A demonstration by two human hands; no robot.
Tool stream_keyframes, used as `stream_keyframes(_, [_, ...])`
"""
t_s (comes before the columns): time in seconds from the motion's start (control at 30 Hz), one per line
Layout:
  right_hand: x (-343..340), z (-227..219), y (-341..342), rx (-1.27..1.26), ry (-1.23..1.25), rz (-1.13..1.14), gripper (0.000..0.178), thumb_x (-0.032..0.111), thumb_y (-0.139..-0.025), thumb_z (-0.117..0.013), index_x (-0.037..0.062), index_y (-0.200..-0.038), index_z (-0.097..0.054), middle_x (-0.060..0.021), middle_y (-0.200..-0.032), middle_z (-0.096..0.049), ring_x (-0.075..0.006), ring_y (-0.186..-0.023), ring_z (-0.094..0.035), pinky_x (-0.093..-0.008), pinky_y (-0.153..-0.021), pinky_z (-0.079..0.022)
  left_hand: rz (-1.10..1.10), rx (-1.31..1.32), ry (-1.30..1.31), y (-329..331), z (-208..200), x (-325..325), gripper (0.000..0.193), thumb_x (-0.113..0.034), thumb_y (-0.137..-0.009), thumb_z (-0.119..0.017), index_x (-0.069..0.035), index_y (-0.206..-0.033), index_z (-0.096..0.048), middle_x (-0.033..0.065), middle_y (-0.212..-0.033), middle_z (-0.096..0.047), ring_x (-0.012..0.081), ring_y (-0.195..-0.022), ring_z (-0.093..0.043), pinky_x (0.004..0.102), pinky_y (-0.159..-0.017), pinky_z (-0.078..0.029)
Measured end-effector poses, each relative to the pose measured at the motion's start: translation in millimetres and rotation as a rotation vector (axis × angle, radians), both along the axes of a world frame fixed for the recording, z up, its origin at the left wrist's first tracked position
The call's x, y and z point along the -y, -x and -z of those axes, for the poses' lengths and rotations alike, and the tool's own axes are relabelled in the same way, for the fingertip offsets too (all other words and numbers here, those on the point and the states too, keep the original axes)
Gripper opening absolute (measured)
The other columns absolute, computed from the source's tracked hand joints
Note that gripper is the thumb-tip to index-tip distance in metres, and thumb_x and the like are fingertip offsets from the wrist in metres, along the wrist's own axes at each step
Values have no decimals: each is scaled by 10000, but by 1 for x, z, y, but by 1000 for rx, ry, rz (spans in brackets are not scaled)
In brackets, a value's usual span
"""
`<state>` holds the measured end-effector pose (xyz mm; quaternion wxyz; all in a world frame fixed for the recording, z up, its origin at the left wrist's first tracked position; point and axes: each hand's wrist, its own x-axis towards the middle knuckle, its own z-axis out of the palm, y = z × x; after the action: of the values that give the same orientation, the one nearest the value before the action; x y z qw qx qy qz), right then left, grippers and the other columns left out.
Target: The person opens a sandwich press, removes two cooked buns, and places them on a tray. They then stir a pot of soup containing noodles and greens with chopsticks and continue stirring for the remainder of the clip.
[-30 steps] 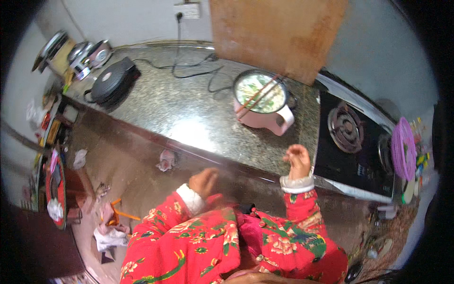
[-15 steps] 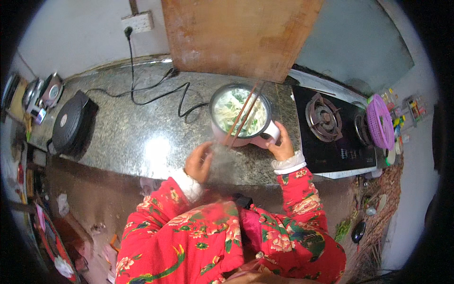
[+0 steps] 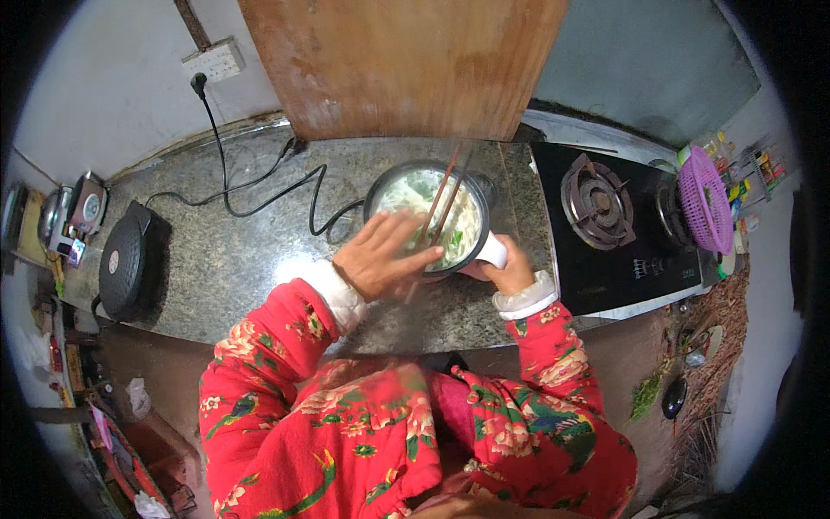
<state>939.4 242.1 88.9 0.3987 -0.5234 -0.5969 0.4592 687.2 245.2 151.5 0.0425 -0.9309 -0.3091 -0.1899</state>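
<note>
A white electric pot with a dark rim (image 3: 483, 206) stands on the counter, holding pale noodles and green leaves (image 3: 405, 192) in cloudy liquid. My right hand (image 3: 511, 266) is wrapped round its white handle (image 3: 493, 250). Across the pot lie two brown chopsticks (image 3: 446, 201), slanting from the far rim toward me. My left hand (image 3: 380, 256) is stretched out over the near left rim, fingers extended and thumb apart, slightly blurred. Its fingers overlap the chopsticks' near part; whether they touch them I cannot tell.
A black cord (image 3: 316, 195) runs from the pot to a wall socket (image 3: 213, 62). At left on the counter sits a round black appliance (image 3: 130, 261). To the right is a black gas hob (image 3: 596, 251), with a purple basket (image 3: 705, 201) beyond. A wooden board (image 3: 398, 69) stands behind.
My left hand has moved up and right from the counter's near edge to over the pot's rim, its fingers now spread. My right hand still holds the handle. The view has shifted slightly.
</note>
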Motion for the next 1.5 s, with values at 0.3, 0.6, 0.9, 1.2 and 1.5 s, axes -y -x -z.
stream_keyframes(0.3, [0, 18, 3, -290, 88, -8, 366, 40, -694, -686, 9, -994, -478, -73, -892, -589, -125, -819, -557, -265, -718, -448, 112, 59, 155, -6, -1, 5, 432, -141, -675, -609, -135, -1097, -517, 160, -1079, -479, 334, -1016, -479, 392, -813, -447])
stream_keyframes(0.6, [-1, 32, -1, -256, 24, 1, 407, 43, -658, -692, 18, -1001, -475, -94, -862, -600, -145, -793, -570, -280, -679, -459, -140, 838, 211, 41, -124, 39, 218, -170, -833, -497, 43, -850, -547, 170, -799, -535, 247, -682, -574, 319, -628, -475])
stream_keyframes(0.9, [3, 25, 3, -214, -22, 45, 404, 64, -666, -701, 23, -1003, -481, -83, -867, -603, -138, -795, -569, -277, -684, -458, -251, 679, 515, 23, -147, 39, 95, -69, -753, -566, 24, -735, -565, 109, -654, -553, 190, -570, -542, 283, -524, -419])
stream_keyframes(1.2, [6, 19, 6, -167, 53, 59, 332, -147, -690, -530, -35, -992, -453, -103, -936, -553, -184, -895, -553, -311, -745, -508, 0, 397, 649, -15, -97, 13, 140, -37, -718, -623, -16, -852, -594, 102, -776, -551, 227, -665, -559, 295, -592, -439])
stream_keyframes(1.5, [8, 19, 8, -269, 39, 50, 294, -132, -692, -553, -36, -958, -472, -94, -929, -549, -175, -874, -552, -309, -719, -522, -254, 512, 584, 29, -136, 14, 59, -49, -738, -620, 7, -749, -604, 92, -676, -572, 167, -594, -550, 264, -529, -418])
